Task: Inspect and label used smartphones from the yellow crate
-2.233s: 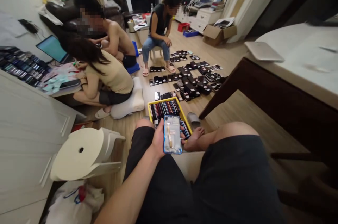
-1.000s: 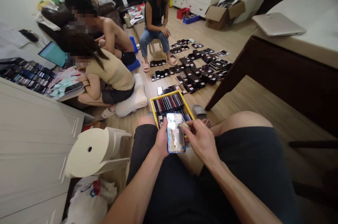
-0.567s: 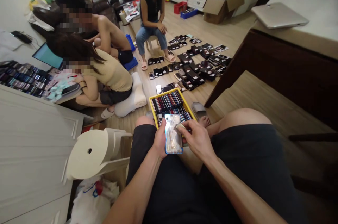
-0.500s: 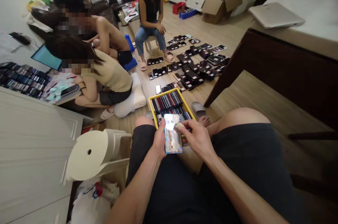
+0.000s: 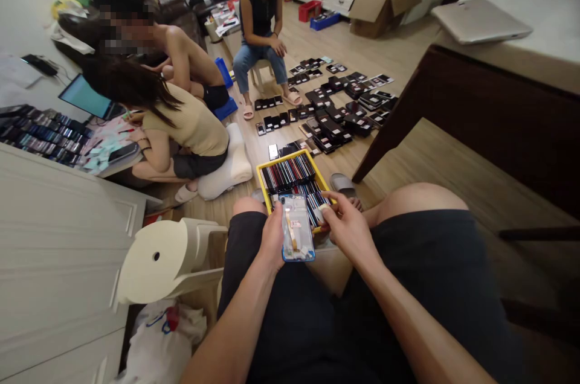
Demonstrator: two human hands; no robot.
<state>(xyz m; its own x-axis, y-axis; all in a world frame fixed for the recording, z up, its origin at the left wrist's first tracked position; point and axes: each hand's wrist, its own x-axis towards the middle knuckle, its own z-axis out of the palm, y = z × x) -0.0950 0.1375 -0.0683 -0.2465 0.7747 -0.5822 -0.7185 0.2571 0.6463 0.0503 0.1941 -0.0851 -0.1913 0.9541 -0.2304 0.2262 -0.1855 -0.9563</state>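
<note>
The left hand (image 5: pixel 272 236) is gripping a phone-shaped device (image 5: pixel 298 230) by its side, the thumb lying along one edge; the device is showing a glossy, see-through back, a bright blue rim, rounded corners, a tan ribbon-like strip and a small white label. The right hand (image 5: pixel 348 227) is pinching a small pale piece (image 5: pixel 323 209) narrowly between thumb and fingers, just beside the device and apart from it; its material is not resolving clearly. Just beyond the grip, a yellow rigid bin (image 5: pixel 324 180) is holding slim, flat devices packed on edge. Farther ahead, dark handsets (image 5: pixel 330 124) are lying in rows and stacks on the wood-grain floor (image 5: pixel 437 157). To the left of the grip, a smooth cream stool (image 5: pixel 151 260) is standing above a crumpled white bag (image 5: pixel 161 345). To the right, a flat silvery device (image 5: pixel 480 20) is resting on a pale tabletop (image 5: pixel 539 3). Three people are sitting beyond the grip.
</note>
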